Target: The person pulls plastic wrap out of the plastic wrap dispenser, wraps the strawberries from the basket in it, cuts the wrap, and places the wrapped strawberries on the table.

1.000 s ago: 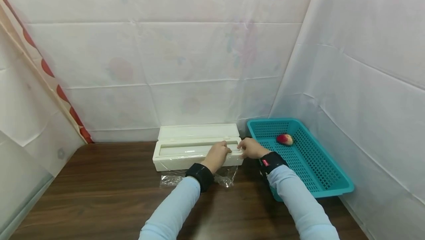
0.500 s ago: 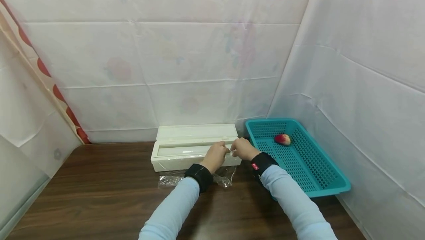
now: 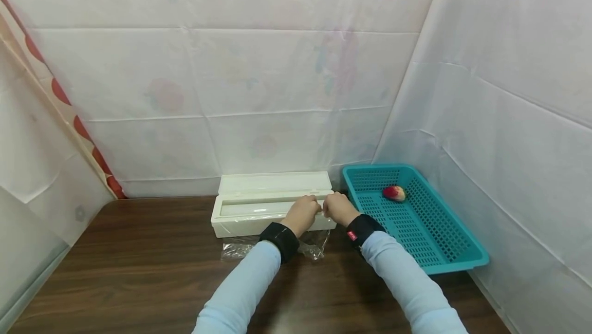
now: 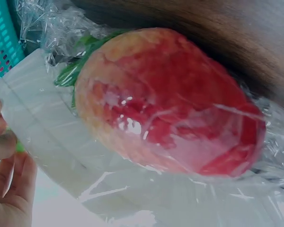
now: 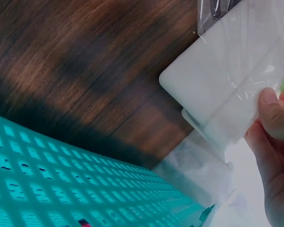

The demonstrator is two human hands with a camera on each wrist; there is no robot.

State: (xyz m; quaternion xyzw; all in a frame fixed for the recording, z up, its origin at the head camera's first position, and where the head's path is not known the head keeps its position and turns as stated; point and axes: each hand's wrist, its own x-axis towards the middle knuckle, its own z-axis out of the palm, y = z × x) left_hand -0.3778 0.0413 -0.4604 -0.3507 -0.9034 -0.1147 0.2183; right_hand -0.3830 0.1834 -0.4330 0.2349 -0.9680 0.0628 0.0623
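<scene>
Both hands, left hand (image 3: 302, 212) and right hand (image 3: 339, 207), pinch cling film (image 3: 309, 245) at the dispenser box (image 3: 259, 209) (lid open); next, likely a steady pull nearward.

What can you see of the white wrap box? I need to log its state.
The white wrap box is a long, cream-white plastic case lying flat on the dark wooden table, near the back wall and left of the teal basket. Its lid stands open behind it. Clear film lies in front. The left hand and right hand meet at its right end.
</scene>
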